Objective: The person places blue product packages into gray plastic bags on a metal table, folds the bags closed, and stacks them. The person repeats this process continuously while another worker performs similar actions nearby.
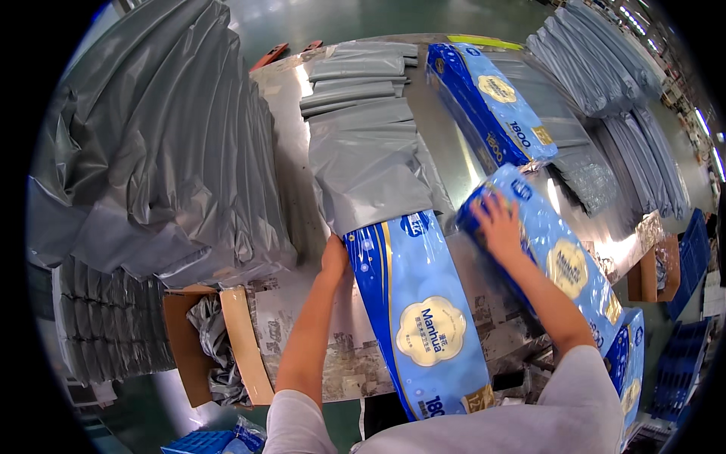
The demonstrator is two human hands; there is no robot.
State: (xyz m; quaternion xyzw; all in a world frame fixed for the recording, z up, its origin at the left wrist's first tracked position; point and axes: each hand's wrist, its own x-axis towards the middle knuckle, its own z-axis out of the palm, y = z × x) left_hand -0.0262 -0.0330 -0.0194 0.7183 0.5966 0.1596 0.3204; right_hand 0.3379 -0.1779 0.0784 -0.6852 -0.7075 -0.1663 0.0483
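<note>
A long blue plastic-wrapped pack of tissue paper [442,291] lies lengthwise before me. Its far end is inside the mouth of a grey plastic mailing bag [370,166], which lies on a row of overlapping bags of the same kind. At the left edge of that mouth, my left hand [334,257] is closed on the bag's rim; its fingertips are partly hidden. My right hand [499,227] rests with fingers spread on the far end of a second blue tissue pack [548,231], which lies aslant to the right. Another blue tissue pack [491,98] lies farther back.
Tall stacks of grey bags stand at the left [159,144] and far right [594,57]. A cardboard box [261,348] with crumpled grey plastic sits at the near left, beside the metal table [291,144]. A smaller carton [654,268] and blue pallets [681,363] are at the right.
</note>
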